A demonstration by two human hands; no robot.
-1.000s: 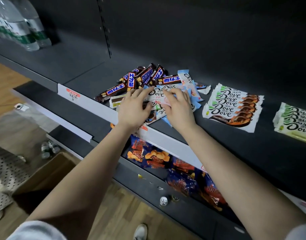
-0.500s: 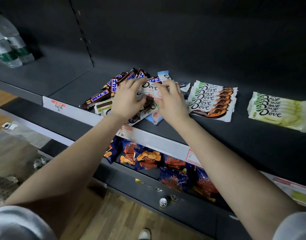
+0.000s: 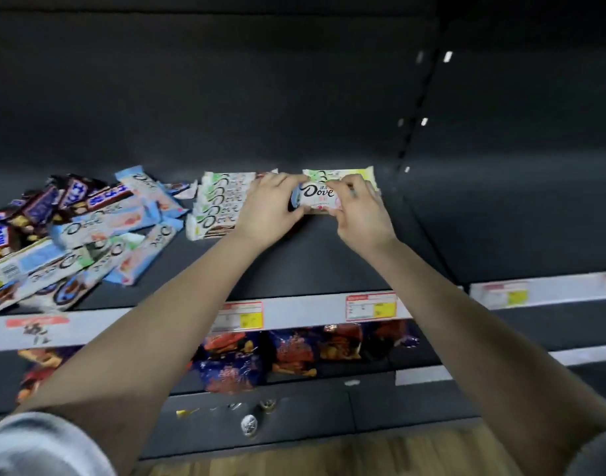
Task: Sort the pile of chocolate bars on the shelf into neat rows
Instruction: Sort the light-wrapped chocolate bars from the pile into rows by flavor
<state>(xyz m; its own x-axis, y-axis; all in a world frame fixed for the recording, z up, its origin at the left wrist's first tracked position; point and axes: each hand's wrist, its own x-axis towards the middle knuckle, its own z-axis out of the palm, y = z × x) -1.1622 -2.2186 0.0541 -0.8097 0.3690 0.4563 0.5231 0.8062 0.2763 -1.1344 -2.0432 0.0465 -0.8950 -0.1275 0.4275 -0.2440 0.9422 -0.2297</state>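
Observation:
A loose pile of chocolate bars (image 3: pixel 88 228), brown Snickers and pale blue and white Dove packs, lies at the left of the dark shelf (image 3: pixel 315 255). Right of it sits a neat stack of white-and-brown Dove bars (image 3: pixel 219 201). Further right, a stack of green-and-white Dove bars (image 3: pixel 349 174) is partly hidden behind my hands. My left hand (image 3: pixel 270 207) and right hand (image 3: pixel 360 211) together grip a small stack of white-and-pink Dove bars (image 3: pixel 317 197), one hand at each end, just above the shelf in front of the green stack.
White price rails (image 3: pixel 294 314) with red and yellow labels run along the shelf's front edge. Below, bags of snacks (image 3: pixel 288 352) fill the lower shelf. A slotted upright (image 3: pixel 415 111) divides the back wall at the right. Wooden floor shows at the bottom.
Both hands lifted a few white-and-pink Dove bars out of the pile and carried them to the right, past the brown Dove stack. The view has turned right with them.

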